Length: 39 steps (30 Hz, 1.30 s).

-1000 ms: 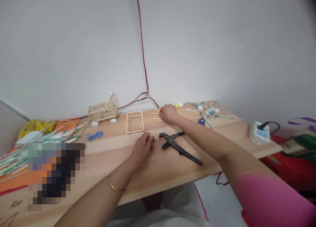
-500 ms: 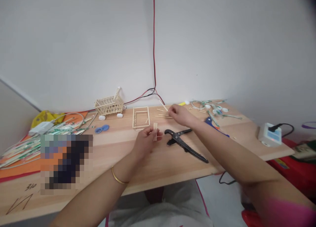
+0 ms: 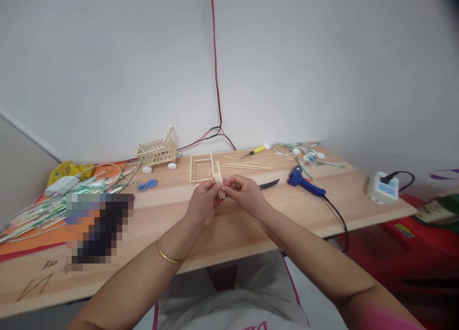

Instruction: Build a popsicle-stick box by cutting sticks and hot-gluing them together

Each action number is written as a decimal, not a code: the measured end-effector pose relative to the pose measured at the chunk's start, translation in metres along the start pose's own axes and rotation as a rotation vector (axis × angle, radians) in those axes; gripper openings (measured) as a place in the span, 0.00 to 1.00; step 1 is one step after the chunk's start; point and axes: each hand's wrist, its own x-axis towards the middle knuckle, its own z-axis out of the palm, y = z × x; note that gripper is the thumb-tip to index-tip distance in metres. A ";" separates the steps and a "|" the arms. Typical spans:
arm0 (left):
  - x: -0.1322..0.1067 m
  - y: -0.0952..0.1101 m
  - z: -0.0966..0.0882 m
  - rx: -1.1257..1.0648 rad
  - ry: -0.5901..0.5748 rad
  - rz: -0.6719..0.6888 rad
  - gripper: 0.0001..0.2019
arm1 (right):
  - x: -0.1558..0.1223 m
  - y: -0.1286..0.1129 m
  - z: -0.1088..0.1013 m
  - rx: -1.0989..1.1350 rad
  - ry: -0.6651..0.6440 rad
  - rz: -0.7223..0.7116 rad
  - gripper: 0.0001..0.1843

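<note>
left hand point(image 3: 203, 201) and right hand point(image 3: 245, 192) hold thin sticks point(image 3: 218, 172)

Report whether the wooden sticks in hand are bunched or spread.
Bunched: the wooden sticks lie close together, held between left hand and right hand.

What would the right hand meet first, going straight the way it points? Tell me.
The thin sticks in the left hand, already at the fingertips of the right hand. Beyond, roughly in line, is the wooden frame, though depth is unclear and it might pass above.
</note>
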 end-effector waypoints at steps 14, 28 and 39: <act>0.002 0.005 -0.011 0.267 -0.160 -0.126 0.15 | 0.002 -0.010 -0.021 -0.294 0.036 -0.140 0.12; 0.019 0.008 -0.030 1.082 -0.398 0.096 0.15 | -0.003 -0.014 -0.021 -0.430 -0.168 -0.290 0.10; 0.013 0.003 -0.029 1.110 -0.405 0.038 0.13 | -0.017 -0.007 -0.021 -0.401 -0.192 -0.177 0.04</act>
